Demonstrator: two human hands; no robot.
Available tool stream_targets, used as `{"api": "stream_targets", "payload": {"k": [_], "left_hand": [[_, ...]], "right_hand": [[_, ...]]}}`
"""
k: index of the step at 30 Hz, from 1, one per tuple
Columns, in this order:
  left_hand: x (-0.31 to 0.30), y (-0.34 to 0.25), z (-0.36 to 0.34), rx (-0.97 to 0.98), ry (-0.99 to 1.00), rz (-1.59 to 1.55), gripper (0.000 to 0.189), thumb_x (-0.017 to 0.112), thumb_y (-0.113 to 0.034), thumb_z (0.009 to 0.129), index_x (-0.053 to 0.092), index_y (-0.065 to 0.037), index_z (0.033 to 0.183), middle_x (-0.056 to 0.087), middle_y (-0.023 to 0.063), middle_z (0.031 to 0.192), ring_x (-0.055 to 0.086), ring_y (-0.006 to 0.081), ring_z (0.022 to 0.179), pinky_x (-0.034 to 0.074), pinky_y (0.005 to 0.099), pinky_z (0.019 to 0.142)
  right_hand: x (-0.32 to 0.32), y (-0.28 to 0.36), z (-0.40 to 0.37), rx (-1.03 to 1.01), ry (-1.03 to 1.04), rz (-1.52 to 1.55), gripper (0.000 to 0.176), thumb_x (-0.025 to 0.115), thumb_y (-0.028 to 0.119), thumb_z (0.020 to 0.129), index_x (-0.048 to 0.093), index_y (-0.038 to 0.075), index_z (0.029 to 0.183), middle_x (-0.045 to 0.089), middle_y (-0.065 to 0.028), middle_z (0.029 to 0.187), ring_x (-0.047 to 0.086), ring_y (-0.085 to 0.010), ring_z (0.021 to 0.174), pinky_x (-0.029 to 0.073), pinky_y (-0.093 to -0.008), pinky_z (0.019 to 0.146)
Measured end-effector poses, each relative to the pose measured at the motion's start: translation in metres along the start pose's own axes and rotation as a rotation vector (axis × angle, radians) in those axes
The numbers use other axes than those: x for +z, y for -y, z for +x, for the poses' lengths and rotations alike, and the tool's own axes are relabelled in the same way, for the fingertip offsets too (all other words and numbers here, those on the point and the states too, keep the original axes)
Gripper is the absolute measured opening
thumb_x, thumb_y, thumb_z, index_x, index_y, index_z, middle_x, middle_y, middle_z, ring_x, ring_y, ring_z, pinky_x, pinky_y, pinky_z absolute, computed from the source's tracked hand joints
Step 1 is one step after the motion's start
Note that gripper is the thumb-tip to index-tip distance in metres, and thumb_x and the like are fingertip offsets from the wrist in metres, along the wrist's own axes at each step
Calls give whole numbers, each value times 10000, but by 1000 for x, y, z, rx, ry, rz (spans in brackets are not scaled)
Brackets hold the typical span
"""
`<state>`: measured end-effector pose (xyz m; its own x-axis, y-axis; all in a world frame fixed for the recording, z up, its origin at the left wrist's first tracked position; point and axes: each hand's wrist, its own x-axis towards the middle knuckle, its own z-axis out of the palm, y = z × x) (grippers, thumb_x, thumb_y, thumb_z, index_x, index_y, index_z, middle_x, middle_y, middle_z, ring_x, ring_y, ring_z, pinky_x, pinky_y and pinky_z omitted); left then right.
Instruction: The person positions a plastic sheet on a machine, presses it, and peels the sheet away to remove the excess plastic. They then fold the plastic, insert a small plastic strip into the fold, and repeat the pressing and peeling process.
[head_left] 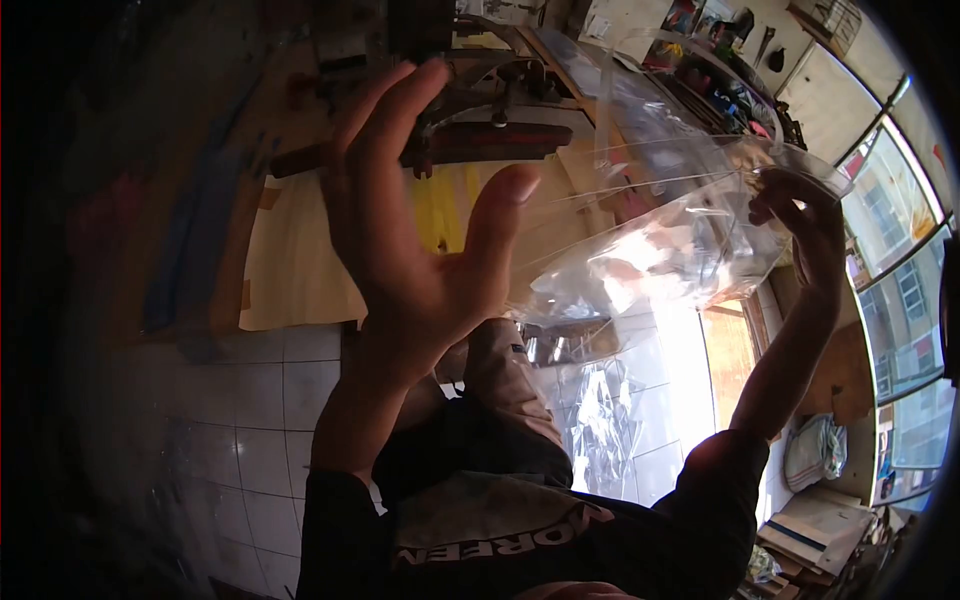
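Note:
My left hand is raised in the middle of the view, its fingers and thumb spread apart with nothing between them. Over to the right, my right hand grips the upper part of a clear plastic sheet with its fingers closed. The sheet stretches from there toward my left hand and hangs down over my legs, shining in the light. Behind my left hand lies a worktable with a pale board and a yellow strip. Whether the sheet touches my left hand cannot be told.
A dark metal and red bar mechanism spans the table's far side. More clear plastic lies at the back right, near a cluttered shelf. Flat boards and a white bag are low on the right. White floor tiles show below.

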<state>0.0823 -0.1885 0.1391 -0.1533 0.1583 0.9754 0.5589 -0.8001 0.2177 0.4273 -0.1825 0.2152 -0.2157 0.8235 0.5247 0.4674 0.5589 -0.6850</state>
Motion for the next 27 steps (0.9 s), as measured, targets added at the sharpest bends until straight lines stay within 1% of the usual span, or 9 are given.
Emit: {"api": "stream_targets", "payload": {"k": [4,7,13,15,18,20,22,24,27], "left_hand": [[-19,3,-84,-264,-18,-21,861,702,-409,784,237,41,1352,291,193,1332,358,309,1224,290,432,1048],[9,-2,-110,-629,73,-416,1028,744,-507,707,186,24,1387,303,194,1323,333,311,1259,241,460,1076],[58,-3,-96,-658,141,-630,1167,855,-445,580,158,-9,1410,291,194,1358,370,316,1234,322,439,1032],[64,-6,-86,-717,116,-896,1125,894,-308,554,206,-29,1398,522,163,1176,572,243,1011,375,402,969],[51,-1,-66,-604,332,-752,969,873,-180,605,284,-36,1362,622,72,864,599,128,752,443,319,822],[47,-9,-49,-566,270,-780,849,846,-113,639,350,-37,1323,591,8,686,558,74,668,446,261,726],[41,-17,-36,-658,390,-766,809,831,-92,657,367,-37,1317,588,15,695,551,71,669,443,225,682],[39,-15,-34,-610,473,-728,778,818,-83,673,378,-48,1314,583,16,694,546,64,664,444,220,666],[38,-14,-40,-544,573,-708,668,782,-87,703,453,-114,1283,630,44,708,606,94,629,489,240,604]], "right_hand": [[-55,-18,-19,-5,-153,86,303,611,93,840,584,-65,1098,656,-112,851,634,-174,751,509,-311,724],[-74,-30,-31,-59,-208,178,349,594,109,857,540,-61,1157,645,-109,908,624,-171,779,503,-310,720],[-52,-42,-49,-163,-245,374,297,561,113,883,505,-13,1146,588,-54,856,564,-143,777,458,-299,737],[-38,-47,-58,-147,-280,448,298,548,107,890,497,-8,1159,589,-51,872,562,-142,789,457,-298,737],[-31,-51,-67,-179,-183,629,323,540,93,899,478,-7,1200,589,-76,988,565,-160,861,468,-305,783],[-2,-18,-68,-153,-879,20,383,574,113,894,458,-18,1234,564,-116,1100,569,-192,947,480,-333,840],[-6,-14,-72,-323,-1178,-660,443,609,152,883,446,-16,1259,505,-160,1253,500,-232,1145,447,-351,935],[8,0,-75,-536,-947,-713,476,588,201,896,429,-10,1292,469,-170,1313,426,-264,1242,372,-380,1014],[48,16,-61,-373,-325,-613,556,542,271,916,358,7,1370,411,-166,1387,339,-292,1320,253,-406,1080]]}}
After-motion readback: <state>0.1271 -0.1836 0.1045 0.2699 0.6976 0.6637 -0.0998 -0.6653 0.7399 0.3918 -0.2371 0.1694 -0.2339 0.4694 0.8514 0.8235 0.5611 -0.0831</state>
